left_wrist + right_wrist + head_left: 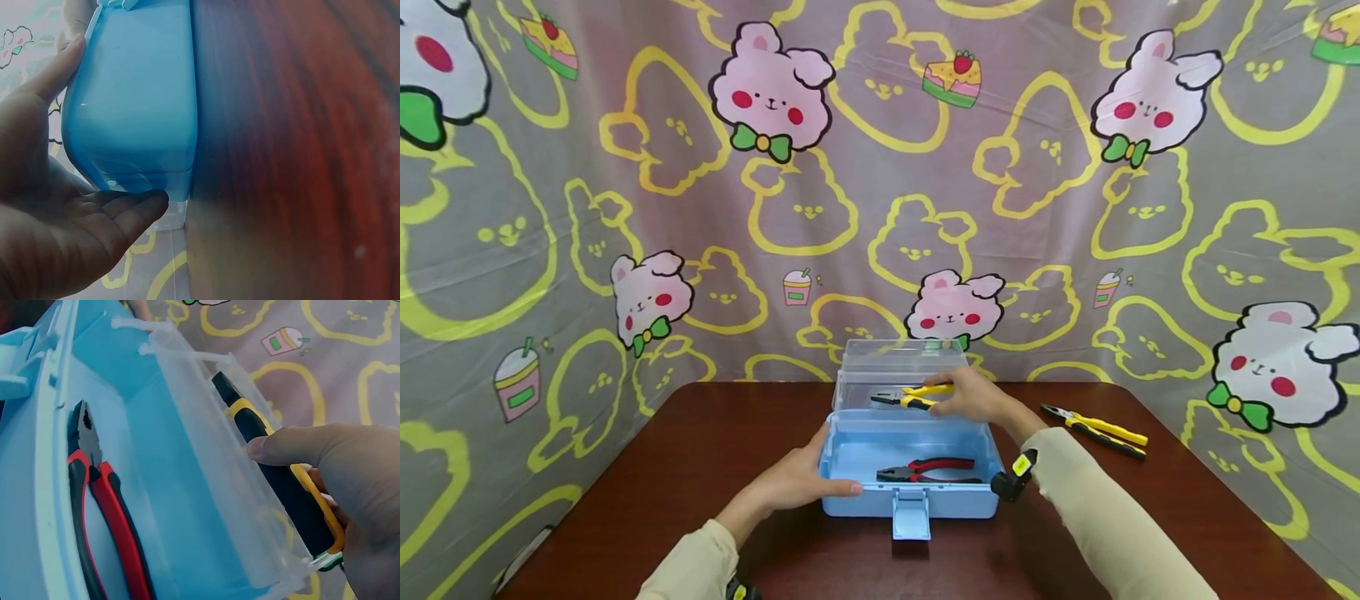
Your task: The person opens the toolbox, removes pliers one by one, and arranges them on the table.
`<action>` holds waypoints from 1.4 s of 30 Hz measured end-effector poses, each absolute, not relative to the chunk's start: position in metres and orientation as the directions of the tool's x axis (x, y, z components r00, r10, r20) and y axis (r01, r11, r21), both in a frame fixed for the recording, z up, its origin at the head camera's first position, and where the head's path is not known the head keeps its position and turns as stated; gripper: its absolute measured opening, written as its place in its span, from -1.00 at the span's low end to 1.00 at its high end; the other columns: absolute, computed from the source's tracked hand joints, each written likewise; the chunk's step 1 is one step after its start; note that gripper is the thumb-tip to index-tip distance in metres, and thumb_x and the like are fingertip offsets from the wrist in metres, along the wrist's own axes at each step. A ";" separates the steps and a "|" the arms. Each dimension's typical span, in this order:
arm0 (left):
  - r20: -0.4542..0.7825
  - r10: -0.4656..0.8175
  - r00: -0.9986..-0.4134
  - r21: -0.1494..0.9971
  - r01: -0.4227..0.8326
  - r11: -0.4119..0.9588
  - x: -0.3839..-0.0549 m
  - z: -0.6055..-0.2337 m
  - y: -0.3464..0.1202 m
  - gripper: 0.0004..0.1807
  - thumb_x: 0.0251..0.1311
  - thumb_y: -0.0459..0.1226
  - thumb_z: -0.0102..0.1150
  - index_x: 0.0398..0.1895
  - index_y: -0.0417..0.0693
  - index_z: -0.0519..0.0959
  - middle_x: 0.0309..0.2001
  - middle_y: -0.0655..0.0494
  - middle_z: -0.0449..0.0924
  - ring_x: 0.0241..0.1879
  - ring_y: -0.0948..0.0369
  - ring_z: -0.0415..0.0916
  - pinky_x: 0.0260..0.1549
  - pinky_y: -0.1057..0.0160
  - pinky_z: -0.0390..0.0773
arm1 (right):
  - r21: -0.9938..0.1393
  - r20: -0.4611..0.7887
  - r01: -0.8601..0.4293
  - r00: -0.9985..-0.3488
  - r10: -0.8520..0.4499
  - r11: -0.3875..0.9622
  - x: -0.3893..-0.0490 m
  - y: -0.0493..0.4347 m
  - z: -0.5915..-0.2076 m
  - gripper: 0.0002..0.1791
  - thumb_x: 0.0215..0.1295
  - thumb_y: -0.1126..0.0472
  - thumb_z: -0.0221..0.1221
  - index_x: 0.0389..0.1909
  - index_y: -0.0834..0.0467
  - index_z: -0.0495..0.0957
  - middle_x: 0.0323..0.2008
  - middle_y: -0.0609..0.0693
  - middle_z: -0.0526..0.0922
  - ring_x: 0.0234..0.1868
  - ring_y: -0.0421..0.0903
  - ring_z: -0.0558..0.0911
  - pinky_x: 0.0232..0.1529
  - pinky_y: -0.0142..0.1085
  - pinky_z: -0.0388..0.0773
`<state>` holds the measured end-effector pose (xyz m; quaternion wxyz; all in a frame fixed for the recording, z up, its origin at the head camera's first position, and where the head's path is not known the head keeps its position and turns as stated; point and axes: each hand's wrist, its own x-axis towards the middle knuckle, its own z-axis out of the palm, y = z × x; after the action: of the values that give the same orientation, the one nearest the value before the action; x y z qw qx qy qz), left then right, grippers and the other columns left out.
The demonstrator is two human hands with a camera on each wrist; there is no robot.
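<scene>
An open light-blue toolbox (865, 502) (137, 94) (164, 519) stands mid-table, its clear tray (898, 362) (212, 462) swung to the back. Red-and-black pliers (928, 471) (103, 506) lie on the box floor. My right hand (973, 402) (340, 465) grips the handles of yellow-and-black pliers (904, 398) (269, 450), which lie in the clear tray with the nose pointing left. My left hand (797, 483) (56, 219) rests against the box's front left corner, fingers fairly straight and thumb on the front wall.
A second pair of yellow-and-black pliers (1093, 429) lies on the dark wooden table (700, 467) (294, 156) to the right of the box. The box latch (912, 517) hangs open toward me. A cartoon-print cloth (880, 192) closes off the back and sides.
</scene>
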<state>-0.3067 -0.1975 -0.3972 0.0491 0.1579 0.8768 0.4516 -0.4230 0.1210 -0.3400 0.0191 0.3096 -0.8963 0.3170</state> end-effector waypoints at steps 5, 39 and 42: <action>0.051 0.316 -0.947 0.813 0.223 0.538 -0.308 -0.399 -0.198 0.35 0.06 0.14 0.55 0.70 0.00 -0.19 0.31 -0.19 0.45 0.09 -0.04 0.52 0.11 -0.22 0.49 | -0.531 0.257 -0.566 -0.816 -0.517 0.630 -0.419 0.127 -0.331 -0.47 0.16 0.23 0.52 0.17 0.24 0.68 0.03 0.03 0.71 -0.09 0.00 0.58 -0.02 -0.12 0.59; 0.056 0.339 -0.939 0.810 0.241 0.534 -0.311 -0.397 -0.197 0.33 0.08 0.12 0.54 0.70 0.02 -0.20 0.36 -0.22 0.40 0.14 -0.07 0.49 0.15 -0.28 0.43 | -0.515 0.424 -0.491 -0.858 -0.289 0.703 -0.393 0.244 -0.343 -0.42 0.16 0.20 0.51 0.16 0.37 0.64 -0.05 0.22 0.67 -0.14 0.15 0.58 -0.20 -0.14 0.54; 0.050 0.331 -0.942 0.809 0.232 0.540 -0.309 -0.397 -0.198 0.33 0.07 0.13 0.54 0.70 0.03 -0.20 0.36 -0.22 0.40 0.14 -0.07 0.48 0.15 -0.29 0.42 | -0.518 0.425 -0.481 -0.862 -0.275 0.707 -0.393 0.251 -0.347 -0.43 0.18 0.19 0.50 0.18 0.36 0.64 -0.02 0.23 0.67 -0.14 0.15 0.58 -0.21 -0.17 0.54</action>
<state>-0.3093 -0.1984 -0.3969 0.0547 0.1609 0.8757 0.4519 -0.3925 0.2512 -0.3471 0.1602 0.2079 -0.9098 0.3215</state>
